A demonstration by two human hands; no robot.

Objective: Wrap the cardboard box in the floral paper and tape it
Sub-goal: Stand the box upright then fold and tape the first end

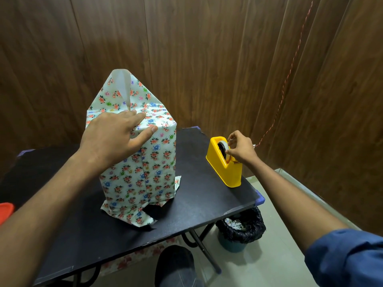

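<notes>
The left hand (116, 132) lies flat with fingers straight, pressing the folded floral paper (143, 162) onto the top of one upright box, which stands on the black table (196, 204). Well to its right, the right hand (240, 148) pinches the tape at the roll of one yellow tape dispenser (224, 164), near the table's right edge. Bare tabletop lies between them.

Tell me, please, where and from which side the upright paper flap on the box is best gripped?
Probably pinch the flap near its free white tip, from above. It stands upright over the box, while the left hand pins its base.
</notes>
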